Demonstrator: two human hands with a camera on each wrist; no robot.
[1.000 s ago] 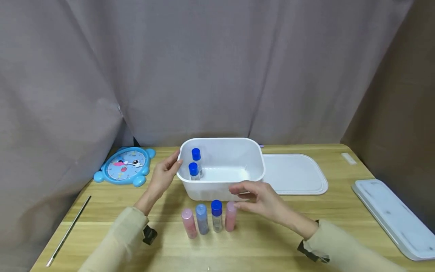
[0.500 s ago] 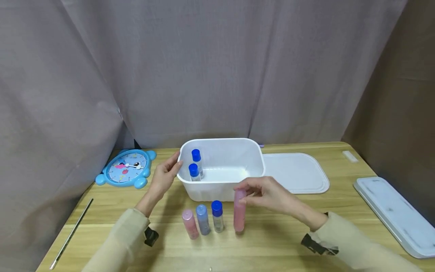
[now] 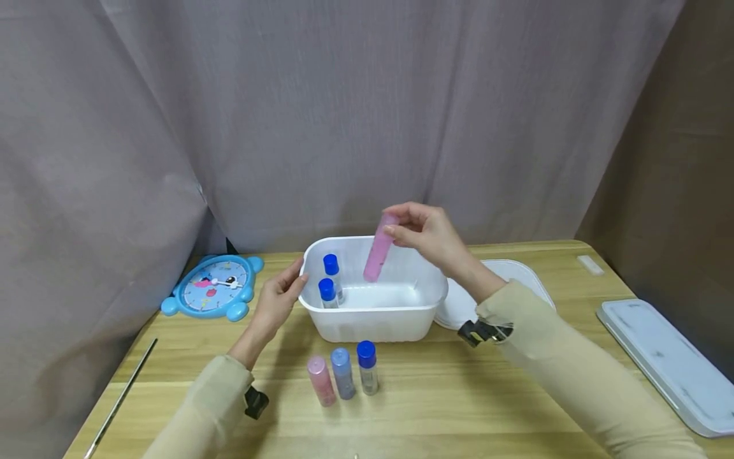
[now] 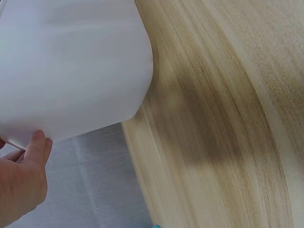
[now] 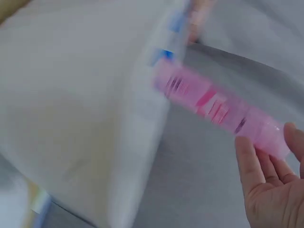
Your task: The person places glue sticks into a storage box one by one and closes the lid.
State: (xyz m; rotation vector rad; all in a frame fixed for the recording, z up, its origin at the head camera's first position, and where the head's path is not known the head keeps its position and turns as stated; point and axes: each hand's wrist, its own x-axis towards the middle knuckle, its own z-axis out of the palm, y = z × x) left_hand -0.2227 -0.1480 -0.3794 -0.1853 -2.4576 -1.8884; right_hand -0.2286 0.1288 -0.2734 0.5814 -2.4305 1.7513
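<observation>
My right hand pinches a pink bottle by its top end. The bottle hangs tilted over a white plastic box, its lower end overlapping the box's inside in the head view. The right wrist view shows printed marks along the pink bottle. At the box's left end my left hand grips the rim, its fingers against the wall in the left wrist view. Two clear bottles with blue caps stand in the box's left end. In front, a pink bottle, a light-blue bottle and a blue-capped clear bottle stand in a row.
A white lid lies right of the box, partly behind the right forearm. A blue toy clock and a thin metal rod lie at the left. At the right edge is a white flat case. Grey curtain hangs behind.
My right hand took hold of the pink bottle at the row's right end, lifted it and carried it up over the box. My left hand has stayed at the box rim.
</observation>
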